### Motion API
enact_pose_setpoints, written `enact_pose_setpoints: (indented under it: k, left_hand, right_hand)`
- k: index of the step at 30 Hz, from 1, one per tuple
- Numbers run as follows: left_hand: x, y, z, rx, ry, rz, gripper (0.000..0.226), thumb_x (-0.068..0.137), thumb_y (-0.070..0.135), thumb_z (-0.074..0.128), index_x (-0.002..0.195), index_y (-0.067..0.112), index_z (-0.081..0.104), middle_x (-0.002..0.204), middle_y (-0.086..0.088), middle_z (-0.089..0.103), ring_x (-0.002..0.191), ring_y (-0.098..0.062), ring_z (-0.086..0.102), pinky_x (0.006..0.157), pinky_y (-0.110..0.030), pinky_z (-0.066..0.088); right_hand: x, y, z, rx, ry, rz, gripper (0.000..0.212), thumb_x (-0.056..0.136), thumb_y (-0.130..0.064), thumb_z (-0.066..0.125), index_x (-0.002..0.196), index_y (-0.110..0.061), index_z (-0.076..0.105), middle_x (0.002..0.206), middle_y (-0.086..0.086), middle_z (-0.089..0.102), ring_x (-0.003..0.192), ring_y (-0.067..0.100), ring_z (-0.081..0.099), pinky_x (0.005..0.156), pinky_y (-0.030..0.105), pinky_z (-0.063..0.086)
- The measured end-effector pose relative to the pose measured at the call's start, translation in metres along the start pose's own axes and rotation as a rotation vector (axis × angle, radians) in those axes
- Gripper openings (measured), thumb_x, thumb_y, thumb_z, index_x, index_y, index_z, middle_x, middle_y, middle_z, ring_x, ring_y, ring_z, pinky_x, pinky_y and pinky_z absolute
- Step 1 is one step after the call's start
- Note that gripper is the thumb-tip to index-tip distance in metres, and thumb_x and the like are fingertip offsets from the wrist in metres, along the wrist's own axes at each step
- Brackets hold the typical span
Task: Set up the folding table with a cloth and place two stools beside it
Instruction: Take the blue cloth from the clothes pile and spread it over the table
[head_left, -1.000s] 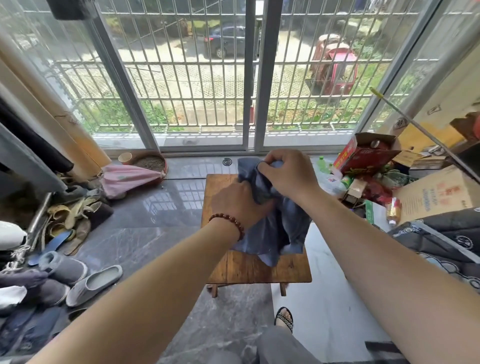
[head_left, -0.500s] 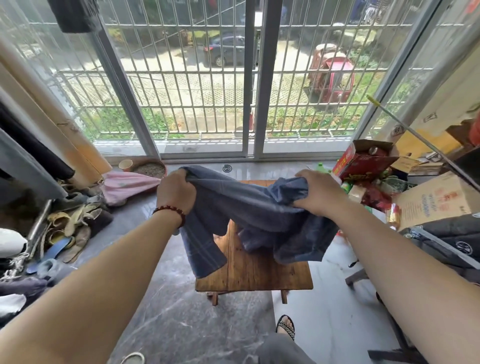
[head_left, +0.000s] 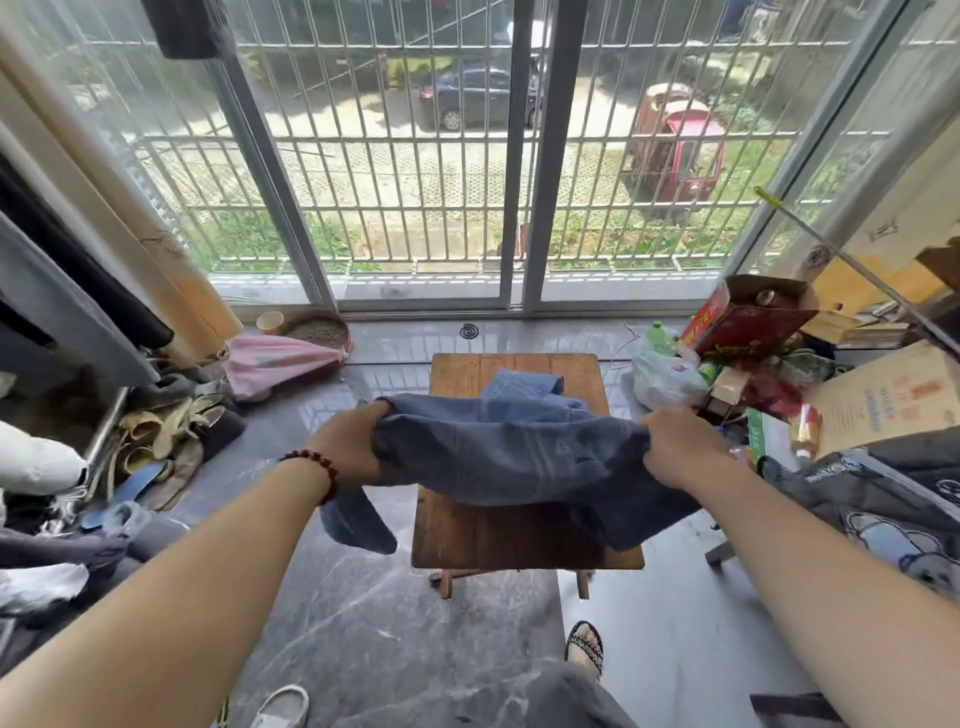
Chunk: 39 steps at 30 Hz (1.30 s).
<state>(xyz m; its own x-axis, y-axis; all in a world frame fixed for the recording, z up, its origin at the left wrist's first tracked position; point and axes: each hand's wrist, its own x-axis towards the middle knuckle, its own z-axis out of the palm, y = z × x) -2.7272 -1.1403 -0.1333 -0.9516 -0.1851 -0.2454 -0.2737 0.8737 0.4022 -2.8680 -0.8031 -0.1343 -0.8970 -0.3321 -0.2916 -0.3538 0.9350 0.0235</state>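
Moved: both hands have pulled far apart since a second ago, when they were bunched together, so the cloth is now stretched wide between them
Left hand (head_left: 353, 447): fingers curled tight round the left end of the cloth, just past the table's 9 o'clock side
Bead bracelet (head_left: 317, 462): dark red, on the left wrist
Right hand (head_left: 680, 452): fingers curled round the right end of the cloth, just past the table's 3 o'clock side
Cloth (head_left: 519, 457): blue-grey, held up over the middle of the table; a folded bit reaches toward 12 o'clock, one corner hangs down under the left hand, and a flap droops by the 4 o'clock corner; I cannot tell if it touches the wood
Table (head_left: 467, 535): small, brown wood, standing on the grey floor in front of the window (head_left: 530, 156)
Pile of shoes (head_left: 166, 431): at 9 o'clock from the table
Pink bundle (head_left: 280, 361): at 10 o'clock
Red box (head_left: 743, 322): at 2 o'clock
Cardboard box (head_left: 893, 400): at 3 o'clock
Foot in a sandal (head_left: 584, 647): on the floor at 6 o'clock
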Motion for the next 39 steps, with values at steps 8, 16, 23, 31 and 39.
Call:
enact_pose_setpoints:
  k: [8, 16, 23, 31, 39]
  left_hand:
    - [-0.003, -0.004, 0.035, 0.107, 0.063, -0.057, 0.044, 0.078, 0.01, 0.054, 0.12, 0.013, 0.042, 0.103, -0.018, 0.059, 0.092, -0.036, 0.059, 0.068, -0.031, 0.039]
    - [0.025, 0.005, 0.037, -0.058, 0.219, -0.165, 0.053, 0.082, 0.0, 0.042, 0.132, 0.015, 0.034, 0.103, -0.025, 0.062, 0.092, -0.041, 0.059, 0.071, -0.035, 0.042]
    - [0.075, 0.034, 0.027, -0.132, 0.438, -0.217, 0.036, 0.085, 0.008, 0.042, 0.118, 0.02, 0.036, 0.094, -0.022, 0.063, 0.085, -0.042, 0.058, 0.064, -0.035, 0.034]
    - [0.192, 0.072, -0.027, -0.526, 0.41, -0.298, 0.044, 0.08, 0.0, 0.039, 0.119, 0.019, 0.041, 0.102, -0.013, 0.06, 0.091, -0.033, 0.057, 0.078, -0.036, 0.044]
    - [0.31, 0.116, -0.092, -0.819, 0.4, -0.184, 0.063, 0.084, -0.003, 0.048, 0.14, 0.016, 0.025, 0.099, 0.003, 0.048, 0.074, -0.005, 0.047, 0.049, -0.006, 0.04]
  right_hand:
    - [-0.01, -0.007, 0.036, 0.096, -0.109, 0.172, 0.033, 0.094, -0.018, 0.037, 0.12, -0.013, 0.057, 0.126, 0.013, 0.057, 0.115, 0.031, 0.054, 0.088, 0.034, 0.045]
    - [0.01, -0.024, 0.024, 0.496, -0.102, 0.321, 0.032, 0.096, -0.018, 0.034, 0.117, -0.007, 0.056, 0.127, 0.02, 0.056, 0.115, 0.036, 0.053, 0.088, 0.034, 0.043]
    - [0.061, -0.042, 0.009, 1.76, -0.442, 0.576, 0.023, 0.095, -0.001, 0.033, 0.111, -0.009, 0.046, 0.095, 0.018, 0.059, 0.071, 0.038, 0.063, 0.048, 0.045, 0.054]
    - [0.167, -0.05, -0.041, 2.019, -0.37, 0.325, 0.03, 0.096, 0.003, 0.03, 0.116, -0.003, 0.051, 0.074, 0.019, 0.067, 0.069, 0.035, 0.069, 0.063, 0.046, 0.054]
    - [0.283, -0.05, -0.119, 2.01, -0.358, 0.044, 0.031, 0.097, 0.0, 0.025, 0.092, -0.013, 0.053, 0.042, -0.002, 0.053, 0.047, 0.011, 0.06, 0.085, 0.048, 0.049]
